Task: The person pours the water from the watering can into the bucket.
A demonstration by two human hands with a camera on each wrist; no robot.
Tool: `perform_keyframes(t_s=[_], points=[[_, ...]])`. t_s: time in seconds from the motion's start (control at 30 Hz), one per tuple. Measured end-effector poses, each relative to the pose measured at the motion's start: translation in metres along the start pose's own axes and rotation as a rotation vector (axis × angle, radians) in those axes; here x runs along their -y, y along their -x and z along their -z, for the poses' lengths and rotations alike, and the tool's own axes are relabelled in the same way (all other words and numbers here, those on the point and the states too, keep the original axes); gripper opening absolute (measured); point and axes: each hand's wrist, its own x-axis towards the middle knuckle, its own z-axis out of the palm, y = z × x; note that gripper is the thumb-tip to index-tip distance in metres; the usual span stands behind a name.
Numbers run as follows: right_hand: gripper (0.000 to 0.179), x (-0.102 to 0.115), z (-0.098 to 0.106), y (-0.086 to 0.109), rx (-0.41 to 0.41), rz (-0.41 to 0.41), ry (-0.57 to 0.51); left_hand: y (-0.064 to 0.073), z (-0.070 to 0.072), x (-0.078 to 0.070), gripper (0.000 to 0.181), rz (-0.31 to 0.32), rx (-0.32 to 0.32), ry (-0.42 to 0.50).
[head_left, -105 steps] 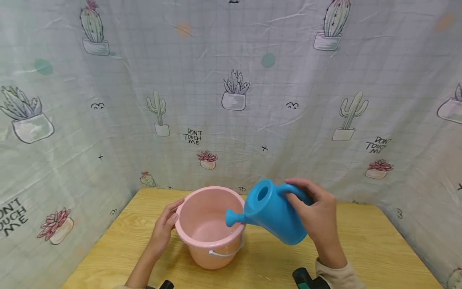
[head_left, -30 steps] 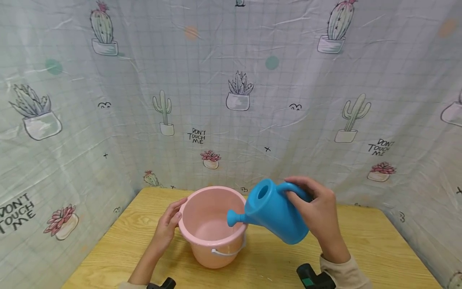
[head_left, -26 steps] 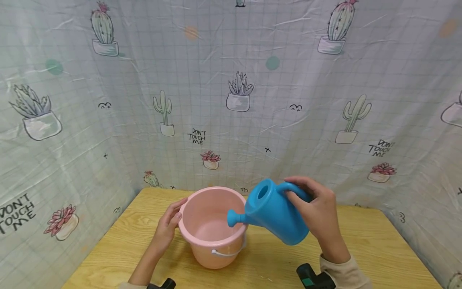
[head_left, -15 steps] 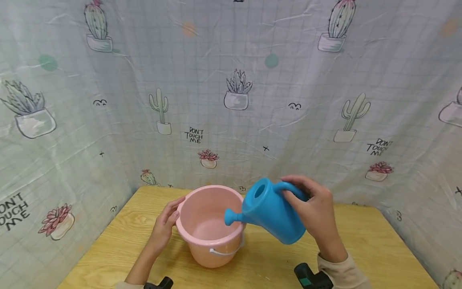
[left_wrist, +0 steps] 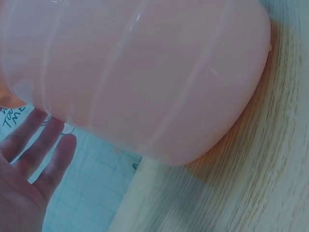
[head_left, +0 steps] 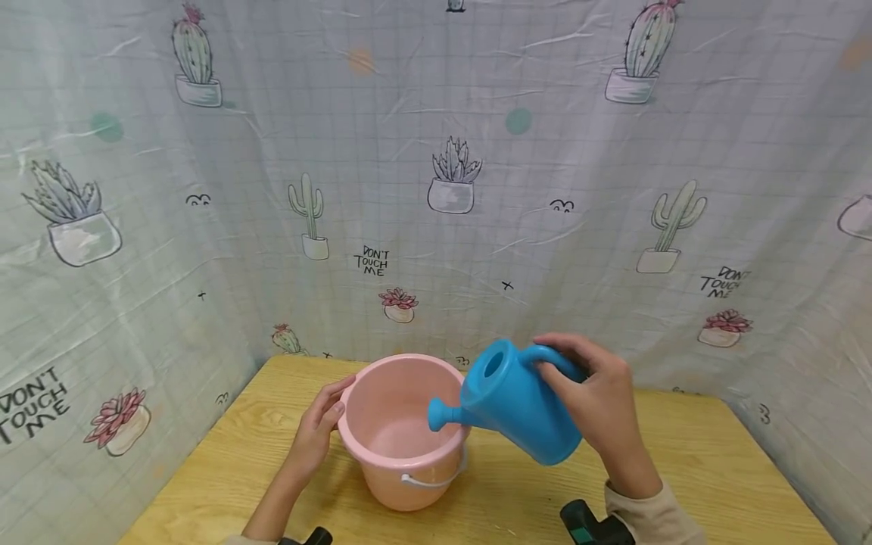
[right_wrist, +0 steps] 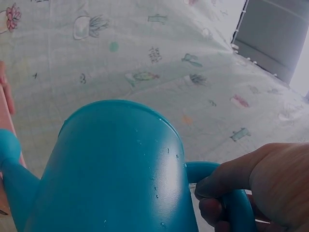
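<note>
A pink bucket (head_left: 409, 477) with a white handle stands on the wooden table. My left hand (head_left: 318, 428) rests against its left side at the rim; in the left wrist view its fingers (left_wrist: 36, 157) are spread and fairly straight, the tips by the bucket wall. My right hand (head_left: 599, 386) grips the handle of a blue watering can (head_left: 524, 409), held tilted in the air right of the bucket. The can's spout reaches over the rim, its flared end above the bucket's inside. No stream shows at the spout. Drops cling to the can (right_wrist: 116, 169) in the right wrist view.
A pale curtain (head_left: 450, 250) printed with cacti and words hangs behind the table and along both sides. The wooden table (head_left: 681, 454) extends right of the watering can. Black devices (head_left: 593, 524) sit at both wrists.
The whole head view shifts slightly between frames. Relative to each other, the bucket, the watering can and both hands stay nearly as they were; the can keeps about the same tilt.
</note>
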Motion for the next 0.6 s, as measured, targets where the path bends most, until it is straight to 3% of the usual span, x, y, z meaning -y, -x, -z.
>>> perform_keyframes(t_s=[0.6], points=[[0.025,-0.004,0.005,0.006,0.0,0.034,0.038,0.011,-0.005,-0.005,0.042,-0.048,-0.013,0.012]])
